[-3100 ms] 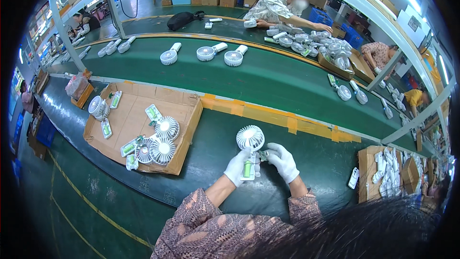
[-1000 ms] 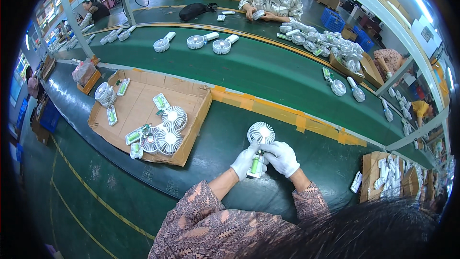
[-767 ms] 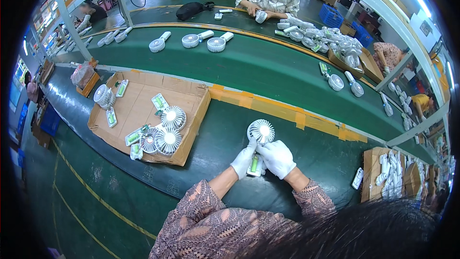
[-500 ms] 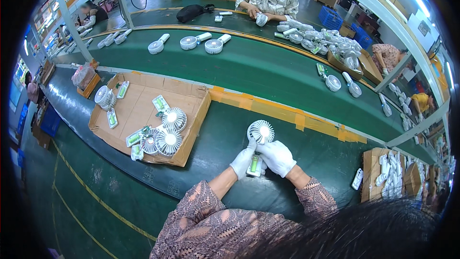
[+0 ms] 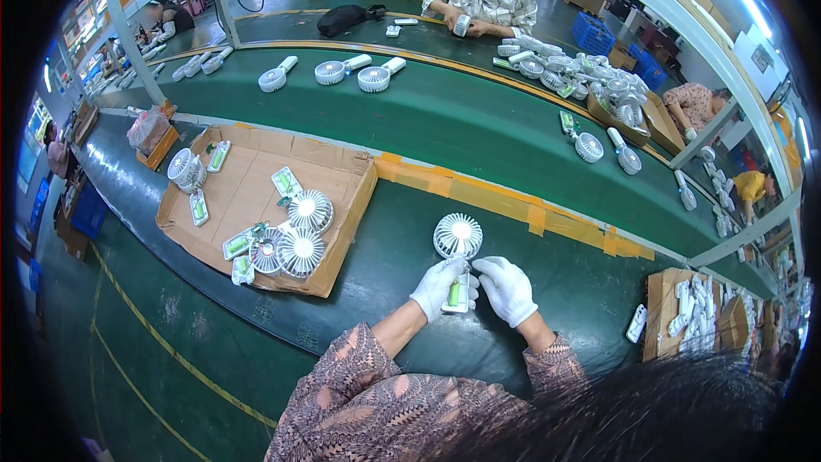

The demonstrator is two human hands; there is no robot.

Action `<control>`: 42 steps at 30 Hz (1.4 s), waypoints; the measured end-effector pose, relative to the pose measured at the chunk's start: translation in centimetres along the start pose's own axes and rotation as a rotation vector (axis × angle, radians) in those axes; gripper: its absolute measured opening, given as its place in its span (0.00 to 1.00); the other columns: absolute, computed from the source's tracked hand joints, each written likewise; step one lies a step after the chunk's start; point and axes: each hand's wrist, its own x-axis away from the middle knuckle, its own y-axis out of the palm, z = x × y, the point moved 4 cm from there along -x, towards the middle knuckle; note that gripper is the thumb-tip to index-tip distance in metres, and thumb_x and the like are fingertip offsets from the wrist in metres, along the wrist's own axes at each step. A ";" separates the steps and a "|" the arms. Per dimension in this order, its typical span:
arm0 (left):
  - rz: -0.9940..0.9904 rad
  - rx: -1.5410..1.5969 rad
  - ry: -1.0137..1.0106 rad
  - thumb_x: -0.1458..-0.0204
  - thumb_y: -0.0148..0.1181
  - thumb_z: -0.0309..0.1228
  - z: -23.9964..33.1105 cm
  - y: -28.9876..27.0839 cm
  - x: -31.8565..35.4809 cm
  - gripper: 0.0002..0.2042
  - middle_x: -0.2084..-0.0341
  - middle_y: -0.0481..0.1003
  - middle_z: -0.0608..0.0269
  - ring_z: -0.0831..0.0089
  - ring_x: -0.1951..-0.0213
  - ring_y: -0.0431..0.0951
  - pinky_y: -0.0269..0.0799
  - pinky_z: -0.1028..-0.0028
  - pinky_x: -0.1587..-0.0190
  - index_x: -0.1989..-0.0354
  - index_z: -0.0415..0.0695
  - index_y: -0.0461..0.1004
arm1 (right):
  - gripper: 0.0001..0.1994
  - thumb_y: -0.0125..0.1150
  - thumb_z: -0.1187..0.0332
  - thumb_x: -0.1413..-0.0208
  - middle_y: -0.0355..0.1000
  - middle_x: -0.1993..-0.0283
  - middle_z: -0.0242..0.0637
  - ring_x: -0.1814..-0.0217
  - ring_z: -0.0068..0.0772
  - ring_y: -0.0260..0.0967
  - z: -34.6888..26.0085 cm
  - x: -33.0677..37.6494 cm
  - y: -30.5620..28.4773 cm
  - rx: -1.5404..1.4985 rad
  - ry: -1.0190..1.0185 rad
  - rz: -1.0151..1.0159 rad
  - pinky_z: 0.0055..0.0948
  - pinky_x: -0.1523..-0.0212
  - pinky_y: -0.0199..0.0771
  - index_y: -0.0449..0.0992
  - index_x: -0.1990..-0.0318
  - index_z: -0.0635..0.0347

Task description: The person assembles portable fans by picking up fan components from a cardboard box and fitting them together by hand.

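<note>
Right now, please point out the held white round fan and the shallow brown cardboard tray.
Held white round fan [image 5: 457,236]: head view, middle of its ribbed face.
Shallow brown cardboard tray [image 5: 244,197]: head view, bare inner bottom.

A white handheld fan [image 5: 457,235], its round head ribbed with radial slats, is held over the bench [image 5: 389,235], head toward the far edge. The opened handle [image 5: 464,293], baring a green cylinder [image 5: 454,293], points toward the near edge.
</note>
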 end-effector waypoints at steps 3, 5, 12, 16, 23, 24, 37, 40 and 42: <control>-0.005 -0.005 -0.004 0.42 0.46 0.42 0.2 0.1 0.1 0.15 0.73 0.74 0.56 0.68 0.77 0.76 0.76 0.68 0.77 0.59 0.42 0.66 | 0.11 0.51 0.73 0.51 0.72 0.61 0.40 0.60 0.45 0.70 -0.2 0.0 0.6 -0.106 0.038 -0.047 0.36 0.60 0.70 0.75 0.59 0.56; -0.008 0.030 -0.025 0.42 0.47 0.43 0.1 0.2 0.1 0.16 0.74 0.74 0.56 0.68 0.77 0.76 0.76 0.68 0.77 0.59 0.42 0.66 | 0.11 0.51 0.74 0.51 0.72 0.61 0.40 0.60 0.45 0.70 0.0 0.1 0.7 -0.177 0.071 -0.036 0.35 0.59 0.71 0.75 0.59 0.57; -0.084 0.125 -0.034 0.43 0.47 0.46 -0.3 -0.5 -0.3 0.18 0.75 0.74 0.57 0.67 0.77 0.76 0.76 0.67 0.77 0.59 0.42 0.67 | 0.13 0.50 0.77 0.52 0.73 0.62 0.41 0.60 0.44 0.71 0.1 0.5 0.9 -0.370 0.025 0.018 0.34 0.58 0.71 0.75 0.59 0.58; -0.055 0.122 -0.052 0.43 0.47 0.46 -0.4 -0.6 -0.4 0.17 0.75 0.73 0.57 0.66 0.77 0.76 0.76 0.67 0.77 0.59 0.43 0.67 | 0.14 0.50 0.77 0.53 0.73 0.61 0.40 0.59 0.44 0.70 0.1 -0.3 0.3 -0.133 -0.207 -0.071 0.35 0.58 0.70 0.75 0.59 0.56; 0.041 0.010 -0.041 0.43 0.49 0.44 -0.3 0.0 -0.2 0.16 0.74 0.73 0.58 0.67 0.78 0.76 0.77 0.68 0.77 0.58 0.44 0.65 | 0.13 0.51 0.75 0.55 0.72 0.62 0.37 0.62 0.42 0.69 -0.2 -0.7 0.3 -0.017 -0.313 -0.194 0.35 0.61 0.69 0.74 0.61 0.52; 0.045 0.014 -0.036 0.43 0.49 0.44 -0.4 0.1 -0.3 0.16 0.74 0.73 0.58 0.67 0.78 0.76 0.77 0.68 0.77 0.58 0.44 0.65 | 0.12 0.51 0.74 0.55 0.72 0.62 0.37 0.62 0.42 0.69 -0.5 -0.8 0.3 0.067 -0.326 -0.225 0.35 0.62 0.69 0.74 0.62 0.52; -0.073 0.140 0.004 0.43 0.48 0.44 0.0 -0.2 -0.3 0.16 0.73 0.73 0.56 0.67 0.75 0.76 0.76 0.66 0.74 0.59 0.42 0.66 | 0.11 0.51 0.78 0.52 0.73 0.61 0.40 0.57 0.33 0.71 1.9 0.8 2.2 -0.545 0.342 -0.015 0.25 0.55 0.70 0.76 0.60 0.64; -0.061 0.136 0.001 0.43 0.48 0.45 0.2 -0.4 0.0 0.16 0.73 0.73 0.57 0.67 0.75 0.76 0.77 0.67 0.75 0.59 0.43 0.66 | 0.12 0.50 0.78 0.51 0.73 0.61 0.41 0.58 0.34 0.72 1.1 0.5 2.1 -0.525 0.281 -0.009 0.25 0.56 0.70 0.77 0.60 0.62; -0.069 0.127 -0.006 0.43 0.48 0.45 0.0 -0.4 -0.2 0.16 0.73 0.73 0.57 0.67 0.75 0.77 0.77 0.67 0.75 0.59 0.43 0.66 | 0.12 0.50 0.81 0.53 0.73 0.62 0.41 0.60 0.33 0.72 1.2 0.7 2.1 -0.513 0.194 0.017 0.24 0.56 0.70 0.77 0.61 0.64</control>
